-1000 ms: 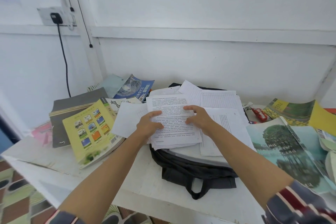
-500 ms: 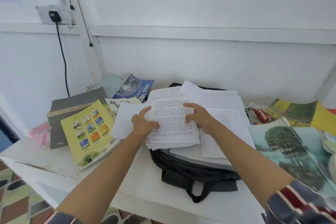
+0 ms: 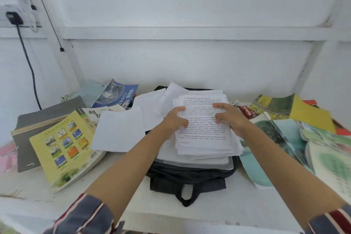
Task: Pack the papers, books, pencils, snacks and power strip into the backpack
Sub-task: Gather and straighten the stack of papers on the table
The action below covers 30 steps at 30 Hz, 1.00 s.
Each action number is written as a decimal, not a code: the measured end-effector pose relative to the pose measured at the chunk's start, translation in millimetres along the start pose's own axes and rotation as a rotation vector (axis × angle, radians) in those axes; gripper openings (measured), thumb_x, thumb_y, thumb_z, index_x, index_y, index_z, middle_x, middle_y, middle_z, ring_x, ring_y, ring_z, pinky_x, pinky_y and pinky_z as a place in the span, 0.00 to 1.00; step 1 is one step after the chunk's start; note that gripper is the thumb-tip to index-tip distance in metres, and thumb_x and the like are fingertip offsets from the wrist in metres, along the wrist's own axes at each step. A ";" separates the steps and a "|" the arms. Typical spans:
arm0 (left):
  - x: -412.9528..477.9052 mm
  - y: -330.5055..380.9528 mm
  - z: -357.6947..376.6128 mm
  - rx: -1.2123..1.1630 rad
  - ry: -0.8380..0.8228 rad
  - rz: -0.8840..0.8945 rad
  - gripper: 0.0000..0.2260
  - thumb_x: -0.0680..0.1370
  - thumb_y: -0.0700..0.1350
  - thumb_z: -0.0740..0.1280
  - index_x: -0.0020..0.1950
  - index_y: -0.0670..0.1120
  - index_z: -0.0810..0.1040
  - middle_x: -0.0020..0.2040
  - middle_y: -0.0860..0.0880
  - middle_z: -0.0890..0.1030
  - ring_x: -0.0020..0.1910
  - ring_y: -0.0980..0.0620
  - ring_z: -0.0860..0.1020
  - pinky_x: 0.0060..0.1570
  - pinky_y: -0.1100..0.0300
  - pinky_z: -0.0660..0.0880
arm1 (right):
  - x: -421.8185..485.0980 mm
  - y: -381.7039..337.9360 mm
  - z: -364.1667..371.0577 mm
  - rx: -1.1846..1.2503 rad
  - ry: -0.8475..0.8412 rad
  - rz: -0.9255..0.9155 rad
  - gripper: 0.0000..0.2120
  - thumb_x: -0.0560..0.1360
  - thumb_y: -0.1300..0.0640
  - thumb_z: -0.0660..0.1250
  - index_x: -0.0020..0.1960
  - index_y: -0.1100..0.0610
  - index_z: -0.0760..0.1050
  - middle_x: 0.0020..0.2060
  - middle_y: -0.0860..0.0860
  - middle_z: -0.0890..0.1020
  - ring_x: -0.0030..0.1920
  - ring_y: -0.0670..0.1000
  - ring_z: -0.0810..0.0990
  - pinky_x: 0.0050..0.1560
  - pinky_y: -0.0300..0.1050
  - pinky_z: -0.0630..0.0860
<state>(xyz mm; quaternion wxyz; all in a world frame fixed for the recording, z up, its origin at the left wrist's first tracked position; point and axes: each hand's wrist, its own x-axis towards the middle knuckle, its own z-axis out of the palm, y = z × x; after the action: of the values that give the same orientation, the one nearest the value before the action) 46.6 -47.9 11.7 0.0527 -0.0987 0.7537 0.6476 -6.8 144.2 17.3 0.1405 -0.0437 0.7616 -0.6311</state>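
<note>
Mid-frame, atop the backpack (image 3: 190,176), left hand (image 3: 175,119) and right hand (image 3: 230,118) clamp curled fingers (image 3: 181,109) on the papers (image 3: 205,138); best to square the edges before lifting.

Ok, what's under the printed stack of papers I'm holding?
Under the printed stack: loose sheets, then a flat grey item, all on the black backpack. The backpack's inside is covered.

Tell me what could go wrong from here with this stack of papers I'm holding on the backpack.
The paper stack, gripped by the left hand and right hand, is ragged at its near edge, so sheets might slide out when lifted. It lies on the backpack, whose opening is not visible; the papers may crumple going in. A loose sheet lies apart to the left and could be missed.
</note>
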 end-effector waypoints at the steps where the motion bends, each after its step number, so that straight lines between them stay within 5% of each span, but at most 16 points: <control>1: 3.0 -4.1 8.0 0.045 -0.034 -0.028 0.30 0.72 0.28 0.63 0.71 0.46 0.64 0.63 0.45 0.70 0.58 0.48 0.70 0.54 0.60 0.69 | -4.9 3.9 -6.4 -0.067 0.027 0.021 0.24 0.68 0.74 0.62 0.60 0.56 0.72 0.59 0.54 0.72 0.58 0.56 0.73 0.57 0.49 0.74; 7: 16.1 -21.4 43.5 0.259 -0.015 -0.088 0.32 0.70 0.36 0.67 0.71 0.52 0.64 0.65 0.44 0.70 0.66 0.44 0.65 0.66 0.47 0.67 | -22.3 25.5 -17.9 -0.254 0.055 0.108 0.26 0.69 0.70 0.63 0.65 0.54 0.67 0.59 0.54 0.70 0.57 0.55 0.71 0.56 0.47 0.70; 10: 13.4 -15.9 47.4 0.270 -0.017 -0.084 0.31 0.71 0.34 0.67 0.71 0.50 0.64 0.65 0.44 0.70 0.65 0.44 0.66 0.65 0.49 0.68 | -25.1 26.6 -17.9 -0.239 0.066 0.111 0.27 0.70 0.70 0.62 0.66 0.55 0.66 0.58 0.54 0.70 0.56 0.54 0.70 0.55 0.47 0.70; 14: 11.9 -10.0 47.7 0.218 -0.039 -0.063 0.29 0.73 0.30 0.65 0.72 0.45 0.63 0.60 0.46 0.70 0.53 0.50 0.69 0.42 0.65 0.71 | -27.1 24.9 -18.1 -0.182 0.069 0.113 0.27 0.70 0.73 0.62 0.67 0.57 0.67 0.55 0.55 0.70 0.53 0.53 0.70 0.53 0.46 0.70; 16: 9.8 -6.7 47.8 0.164 -0.040 -0.070 0.28 0.73 0.29 0.65 0.71 0.43 0.64 0.65 0.43 0.69 0.53 0.50 0.69 0.38 0.67 0.69 | -26.5 23.7 -18.5 -0.146 0.095 0.127 0.27 0.69 0.74 0.62 0.66 0.58 0.68 0.55 0.56 0.70 0.53 0.54 0.70 0.54 0.48 0.71; 20: 6.3 -3.3 45.0 0.058 -0.033 -0.132 0.27 0.72 0.28 0.67 0.69 0.42 0.68 0.67 0.41 0.69 0.63 0.44 0.69 0.54 0.59 0.68 | -24.4 23.5 -22.6 -0.089 0.118 0.155 0.27 0.66 0.76 0.63 0.62 0.60 0.69 0.61 0.59 0.71 0.56 0.58 0.71 0.54 0.50 0.73; 27: 1.0 -0.8 45.0 -0.137 -0.024 -0.166 0.31 0.70 0.25 0.67 0.70 0.44 0.66 0.65 0.42 0.71 0.57 0.47 0.70 0.53 0.57 0.68 | -24.4 11.8 -32.1 0.152 0.009 0.189 0.24 0.68 0.78 0.61 0.60 0.61 0.72 0.54 0.60 0.78 0.48 0.59 0.78 0.45 0.51 0.78; 30: 0.1 3.8 41.7 -0.192 -0.060 -0.179 0.26 0.70 0.25 0.67 0.65 0.43 0.71 0.65 0.43 0.73 0.63 0.46 0.70 0.62 0.56 0.67 | -24.6 0.7 -34.9 0.207 -0.032 0.156 0.21 0.69 0.77 0.62 0.58 0.61 0.72 0.51 0.59 0.79 0.45 0.57 0.80 0.41 0.49 0.78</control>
<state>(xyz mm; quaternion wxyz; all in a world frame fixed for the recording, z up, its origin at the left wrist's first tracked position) 43.6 -6.2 8.9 0.1228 -0.1508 0.6747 0.7120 7.5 183.5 26.2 0.2052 0.0203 0.6913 -0.6925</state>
